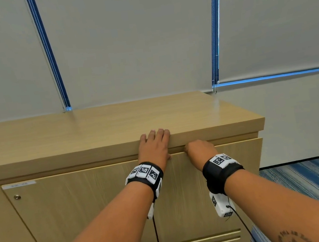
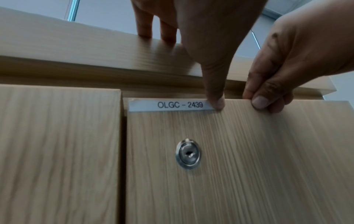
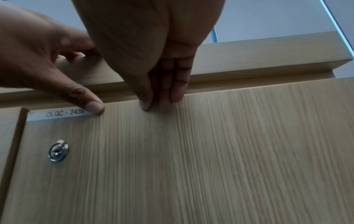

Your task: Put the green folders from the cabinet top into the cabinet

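No green folder shows in any view. The wooden cabinet top [image 1: 114, 122] lies bare. My left hand [image 1: 153, 145] rests over its front edge with the fingers [image 2: 145, 27] straight on the top. Its thumb [image 2: 215, 97] presses the right door [image 1: 202, 186] at the upper edge, beside the label OLGC - 2439 [image 2: 180, 104]. My right hand [image 1: 198, 149] is curled just to the right and pinches the same door's top edge, thumb [image 2: 259, 103] on the front. That door's left edge [image 3: 25, 115] stands slightly proud of the neighbouring door [image 2: 57, 151].
A round metal lock [image 2: 188, 153] sits below the label. The left door [image 1: 74, 201] carries its own label and lock [image 1: 17, 197]. Grey roller blinds with bead chains [image 1: 50, 59] hang behind the cabinet. Blue striped carpet [image 1: 313, 182] lies to the right of it.
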Available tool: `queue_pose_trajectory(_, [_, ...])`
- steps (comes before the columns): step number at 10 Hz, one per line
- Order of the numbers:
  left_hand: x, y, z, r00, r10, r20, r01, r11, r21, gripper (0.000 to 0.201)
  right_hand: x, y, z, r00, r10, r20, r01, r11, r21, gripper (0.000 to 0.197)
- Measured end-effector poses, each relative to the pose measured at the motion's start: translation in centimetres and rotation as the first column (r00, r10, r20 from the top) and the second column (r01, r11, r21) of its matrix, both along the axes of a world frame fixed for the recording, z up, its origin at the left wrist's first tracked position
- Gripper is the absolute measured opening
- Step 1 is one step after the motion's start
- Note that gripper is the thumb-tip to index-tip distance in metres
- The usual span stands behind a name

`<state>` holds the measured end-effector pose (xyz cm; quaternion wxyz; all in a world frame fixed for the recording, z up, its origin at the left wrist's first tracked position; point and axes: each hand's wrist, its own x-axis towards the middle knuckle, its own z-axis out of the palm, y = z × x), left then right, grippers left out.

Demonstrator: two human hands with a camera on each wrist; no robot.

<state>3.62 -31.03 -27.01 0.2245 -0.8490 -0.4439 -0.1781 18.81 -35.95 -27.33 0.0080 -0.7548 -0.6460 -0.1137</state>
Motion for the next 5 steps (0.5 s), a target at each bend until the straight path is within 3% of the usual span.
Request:
queue_pose_trajectory(1, [0.0, 0.0, 0.2, 1.0, -0.014, -0.014, 0.014, 1.0, -0.009, 0.085, -0.4, -0.8, 0.5, 0.999, 0.045, 0.02, -0.046, 0.997, 0.058, 0.023])
queue_pose_trajectory(2, [0.0, -0.2, 0.7, 0.999, 0.003, -0.039, -0.002, 1.0, 0.004, 0.086, -0.8, -1.7, 1.2, 0.984, 0.179, 0.012, -0.175, 0.942, 0.286, 0.02])
queue_pose_trajectory(3, [0.1, 0.0, 1.2, 0.997, 0.024, -0.072, -0.023, 0.999, 0.025, 0.084, -1.0, -1.5, 2.4, 0.968, 0.237, 0.081, -0.25, 0.892, 0.377, 0.021])
queue_pose_trajectory(4, [0.6, 0.8, 2.0, 0.994, 0.028, -0.105, -0.025, 0.999, 0.03, 0.074, -1.1, -0.1, 3.7, 0.975, 0.21, 0.067, -0.221, 0.929, 0.298, 0.042])
queue_pose_trajectory(5, [1.9, 2.1, 3.7, 0.986, -0.01, -0.169, 0.002, 0.999, -0.048, 0.064, -1.5, 2.0, 5.0, 0.963, 0.268, -0.024, -0.258, 0.946, 0.197, 0.032])
